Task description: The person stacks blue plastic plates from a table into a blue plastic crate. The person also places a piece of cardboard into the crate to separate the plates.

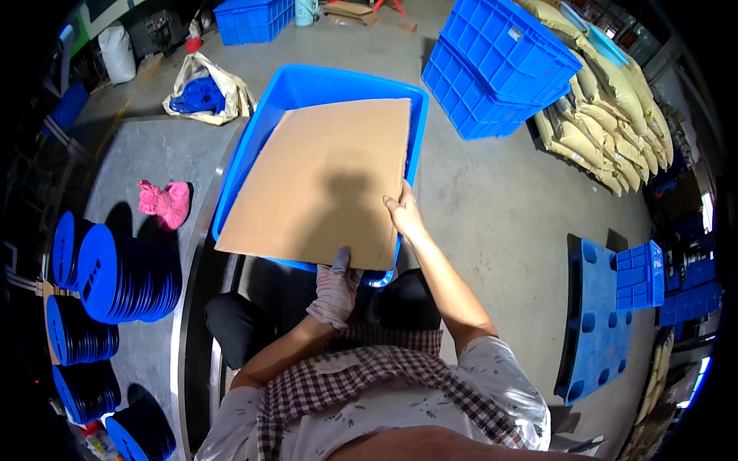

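Note:
A large flat sheet of brown cardboard (pixel 330 154) lies tilted across the top of a blue plastic tub (pixel 280 81), covering most of its opening. My left hand (pixel 336 292), in a striped glove, grips the near edge of the sheet with the thumb on top. Bare, my right hand (pixel 405 211) holds the sheet's right edge, its thumb on the upper face and its fingers out of sight beneath. A shadow falls over the lower part of the cardboard. What the tub holds underneath is hidden.
Stacks of blue discs (pixel 115 273) and a pink cloth bundle (pixel 165 203) rest on the grey table (pixel 142 146) at left. Behind it sits a sack with blue parts (pixel 201 96). Blue crates (pixel 492 69), piled sacks (pixel 607 123) and a blue pallet (pixel 596 323) stand right.

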`<action>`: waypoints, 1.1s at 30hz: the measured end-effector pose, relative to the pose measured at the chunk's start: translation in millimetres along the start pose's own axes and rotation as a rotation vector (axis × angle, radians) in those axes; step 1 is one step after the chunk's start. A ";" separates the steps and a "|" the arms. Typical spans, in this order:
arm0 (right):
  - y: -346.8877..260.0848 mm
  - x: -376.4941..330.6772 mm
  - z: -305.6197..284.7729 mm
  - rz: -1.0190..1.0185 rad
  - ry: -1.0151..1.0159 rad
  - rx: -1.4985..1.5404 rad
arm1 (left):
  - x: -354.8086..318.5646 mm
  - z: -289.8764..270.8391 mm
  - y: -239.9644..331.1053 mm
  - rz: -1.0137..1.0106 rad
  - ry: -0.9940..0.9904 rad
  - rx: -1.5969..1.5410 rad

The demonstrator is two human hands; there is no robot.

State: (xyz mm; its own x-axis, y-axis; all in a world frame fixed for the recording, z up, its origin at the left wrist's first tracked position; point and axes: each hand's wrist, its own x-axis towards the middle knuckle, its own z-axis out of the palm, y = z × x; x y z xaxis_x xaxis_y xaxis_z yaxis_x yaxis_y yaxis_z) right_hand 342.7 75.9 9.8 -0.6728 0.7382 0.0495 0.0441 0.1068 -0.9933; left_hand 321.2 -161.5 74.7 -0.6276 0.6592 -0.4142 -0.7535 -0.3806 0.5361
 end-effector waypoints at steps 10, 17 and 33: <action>-12.7 -20.7 -1.2 0.169 -0.095 -0.550 | 58.2 -25.1 -1.0 -0.179 -0.008 0.195; -36.9 -22.3 46.4 -0.107 -0.486 -1.122 | 73.9 -51.9 13.2 -0.732 0.053 0.339; 133.8 65.8 132.8 0.070 -0.723 -1.411 | 6.7 -143.6 35.4 -0.569 -0.046 0.611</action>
State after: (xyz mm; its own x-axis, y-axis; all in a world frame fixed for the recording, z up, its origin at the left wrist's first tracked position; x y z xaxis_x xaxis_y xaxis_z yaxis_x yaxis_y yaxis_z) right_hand 206.2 50.2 -133.8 -0.8165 0.3525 -0.4572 0.4325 0.8981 -0.0799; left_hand 262.2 -263.6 -14.7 -0.1651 0.6754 -0.7188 -0.7059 0.4281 0.5643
